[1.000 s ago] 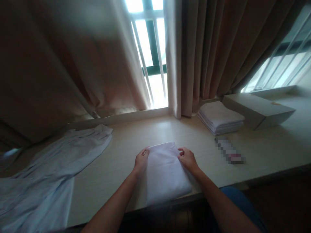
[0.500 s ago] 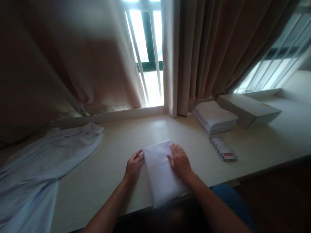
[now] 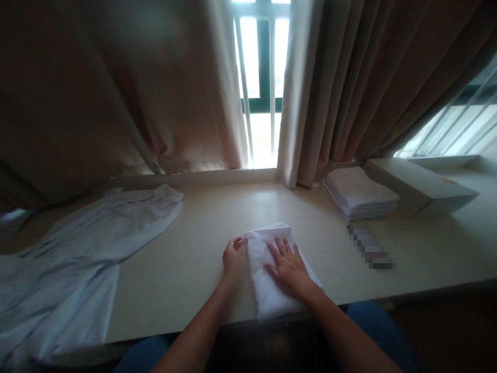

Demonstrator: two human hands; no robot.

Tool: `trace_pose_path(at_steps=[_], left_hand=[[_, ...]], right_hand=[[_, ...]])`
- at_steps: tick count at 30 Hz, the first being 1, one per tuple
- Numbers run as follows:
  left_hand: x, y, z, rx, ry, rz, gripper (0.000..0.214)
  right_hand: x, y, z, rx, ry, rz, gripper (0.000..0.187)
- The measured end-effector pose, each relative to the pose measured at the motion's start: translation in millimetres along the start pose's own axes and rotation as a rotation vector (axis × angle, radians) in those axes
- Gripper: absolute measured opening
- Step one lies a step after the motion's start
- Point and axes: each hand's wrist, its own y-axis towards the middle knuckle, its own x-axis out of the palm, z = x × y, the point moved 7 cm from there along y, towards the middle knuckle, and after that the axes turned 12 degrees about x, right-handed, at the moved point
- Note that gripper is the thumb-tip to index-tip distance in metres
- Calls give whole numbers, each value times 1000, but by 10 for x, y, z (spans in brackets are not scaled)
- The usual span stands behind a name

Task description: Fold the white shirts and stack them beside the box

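Observation:
A white cloth, folded into a rectangle, lies at the front edge of the table before me. My right hand rests flat on its upper part, fingers spread. At the cloth's far left corner, my left hand has its fingers curled in, and they pinch the edge there. The tips of those fingers are partly hidden. Which kind of linen or garment the cloth is, I cannot tell.
To the right stand a stack of folded white cloths and a pale box. A blurred-out flat object lies nearer. Loose white fabric spreads over the left side of the table. Curtains hang behind.
My right hand has slid from the cloth's right edge onto its top and flattened out. My left fingers have curled in at the corner. The camera view has turned slightly left.

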Motion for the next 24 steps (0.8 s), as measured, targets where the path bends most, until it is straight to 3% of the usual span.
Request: trace_pose_path(at_steps=[3, 5, 9, 13, 20, 24], left_hand=[[-238, -493, 35, 47, -30, -64, 34], [-350, -889, 71, 131, 23, -176, 29], [-432, -1447, 152, 301, 147, -305, 24], [-394, -1547, 248, 431, 257, -277, 29], [-364, -1502, 300, 399, 354, -260, 14], [-350, -1479, 318, 404, 438, -244, 21]], right_hand=[[18, 5, -5, 12, -41, -4, 67], [25, 25, -1, 24, -67, 4, 66], [34, 79, 34, 88, -93, 45, 65], [62, 98, 32, 117, -119, 67, 64], [76, 75, -32, 105, -170, 103, 62], [86, 71, -55, 89, -188, 104, 61]])
